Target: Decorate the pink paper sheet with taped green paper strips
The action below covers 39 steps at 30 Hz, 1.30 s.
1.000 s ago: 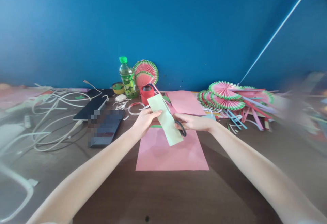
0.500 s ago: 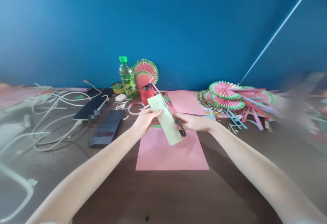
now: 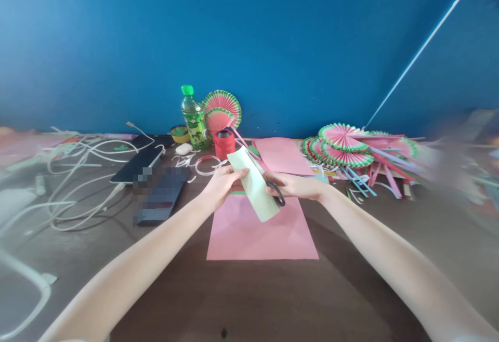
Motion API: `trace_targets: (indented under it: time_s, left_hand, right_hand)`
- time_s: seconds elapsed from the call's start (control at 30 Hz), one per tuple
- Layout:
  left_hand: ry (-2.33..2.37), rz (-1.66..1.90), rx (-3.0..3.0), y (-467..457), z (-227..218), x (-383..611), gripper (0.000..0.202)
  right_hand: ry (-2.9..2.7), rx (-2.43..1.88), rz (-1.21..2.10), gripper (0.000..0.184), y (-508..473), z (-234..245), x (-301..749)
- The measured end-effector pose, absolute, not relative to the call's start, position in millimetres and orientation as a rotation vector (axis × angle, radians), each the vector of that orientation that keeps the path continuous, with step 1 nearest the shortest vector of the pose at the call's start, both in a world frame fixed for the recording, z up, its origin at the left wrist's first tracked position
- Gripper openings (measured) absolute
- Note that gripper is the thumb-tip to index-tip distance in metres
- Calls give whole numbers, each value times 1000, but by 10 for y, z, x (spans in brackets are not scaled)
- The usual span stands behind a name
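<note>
A pale green paper strip (image 3: 255, 191) hangs tilted above the table, pinched near its upper left edge by my left hand (image 3: 224, 185). My right hand (image 3: 292, 185) is closed round a pair of scissors (image 3: 279, 196), whose dark handle loop shows at the strip's right edge. The blades lie mostly behind or along the strip, so I cannot tell how wide they stand. Below both hands, a pink paper sheet (image 3: 263, 235) lies flat on the table, with a bit of green at its far edge.
Beyond the hands are a red tape roll (image 3: 225, 146), a green-capped bottle (image 3: 195, 121) and more pink paper (image 3: 283, 156). Pleated paper fans (image 3: 343, 147) and coloured strips lie at right. A tablet (image 3: 138, 165), a dark phone-like slab (image 3: 166, 196) and white cables (image 3: 83, 204) occupy the left.
The green strip has shifted slightly right and turned a little, now catching more light. Both hands keep their holds, with the scissors nearly in place.
</note>
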<state>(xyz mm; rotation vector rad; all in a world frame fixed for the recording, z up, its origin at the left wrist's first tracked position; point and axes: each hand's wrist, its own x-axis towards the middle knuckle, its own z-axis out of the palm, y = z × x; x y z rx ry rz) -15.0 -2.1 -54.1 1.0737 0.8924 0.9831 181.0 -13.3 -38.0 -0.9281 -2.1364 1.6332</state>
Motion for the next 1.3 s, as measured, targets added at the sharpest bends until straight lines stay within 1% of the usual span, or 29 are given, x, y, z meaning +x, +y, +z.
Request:
trace_targets:
  time_s: [0.13,0.57,0.83,1.0,1.3]
  left_hand:
    - [906,955,1109,-43,-526,-134,24]
    - [1013,1025,1234,-72,-505,-128,22]
    - [1035,969,1240,-100,-483,-92,16]
    - [1048,954,1231,-99,-500,-75,16]
    - [1018,965,1219,-80,-538,-74,14]
  right_hand:
    - [-2104,-947,1664,38,-135,-372,1817]
    - [-1968,-780,1858,47,-62,-468,1842]
    - [-1901,-792,1837,39,-67,-486,1833]
    - [-1872,-835,1802,35,-64,-490,1821]
    - [-1826,-822,1798,37,-100,-480,1775]
